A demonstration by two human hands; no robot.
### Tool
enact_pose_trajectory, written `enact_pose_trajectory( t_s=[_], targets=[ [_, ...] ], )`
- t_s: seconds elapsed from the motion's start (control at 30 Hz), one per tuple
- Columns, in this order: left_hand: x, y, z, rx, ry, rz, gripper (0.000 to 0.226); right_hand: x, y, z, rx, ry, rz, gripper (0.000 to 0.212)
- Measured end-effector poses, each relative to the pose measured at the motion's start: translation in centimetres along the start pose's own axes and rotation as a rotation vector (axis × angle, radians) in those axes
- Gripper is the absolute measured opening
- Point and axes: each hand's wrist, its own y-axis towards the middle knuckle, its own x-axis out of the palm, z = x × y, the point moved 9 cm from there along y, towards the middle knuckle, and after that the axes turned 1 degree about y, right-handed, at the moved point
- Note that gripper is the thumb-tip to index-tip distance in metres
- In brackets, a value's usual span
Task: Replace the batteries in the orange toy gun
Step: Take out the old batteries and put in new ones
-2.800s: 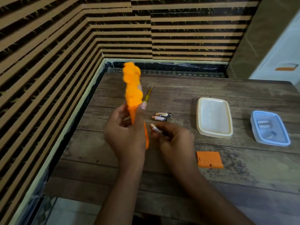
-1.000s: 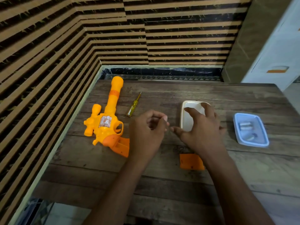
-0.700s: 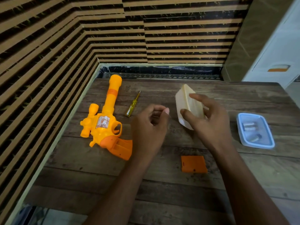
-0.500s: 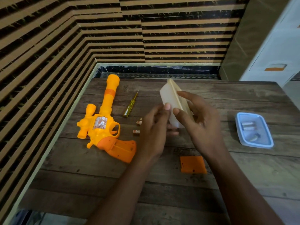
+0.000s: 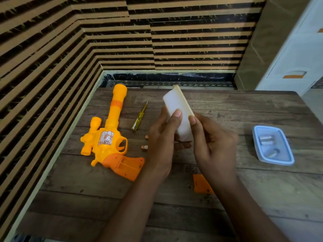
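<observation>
Dim warm indoor light; soft shadows, no glare; wide-angle bending at edges; slight softness throughout.

2 batteries [image 5: 144, 147] mostly behind left hand [image 5: 161, 145], orange cover [image 5: 201, 184] half hidden

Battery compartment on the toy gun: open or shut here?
Open. The grip recess of the orange toy gun is exposed; the orange cover lies apart on the table.

1. Orange plastic toy gun [image 5: 108, 142]: left on wooden table [image 5: 227, 102].
2. Yellow-handled screwdriver [image 5: 139, 117]: right of gun's barrel; two loose batteries [image 5: 144, 147] before it.
3. White rectangular plastic container [image 5: 176, 109]: centre, between left hand [image 5: 160, 145] and right hand [image 5: 213, 147].
4. Blue rectangular plastic tub [image 5: 276, 161]: far right, other batteries [image 5: 266, 139] inside.
</observation>
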Motion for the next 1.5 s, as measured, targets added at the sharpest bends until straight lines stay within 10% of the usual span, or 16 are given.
enact_pose_trajectory(
  t_s=[0.53, 0.83, 1.5],
  targets=[
    [-1.2, 0.2, 0.6, -0.053, -0.018, 0.064, 0.044, 0.9, 0.0, 1.5, 0.254, 0.366, -0.098, 0.028],
    [-0.9, 0.2, 1.1, -0.153, -0.19, 0.043, 0.047, 0.8, -0.1, -0.8, -0.121, 0.007, -0.209, 0.054],
    [0.5, 0.0, 0.3, -0.256, -0.284, -0.04, 0.059, -0.7, 1.2, -1.2, -0.195, -0.068, -0.275, 0.049]
  ],
)
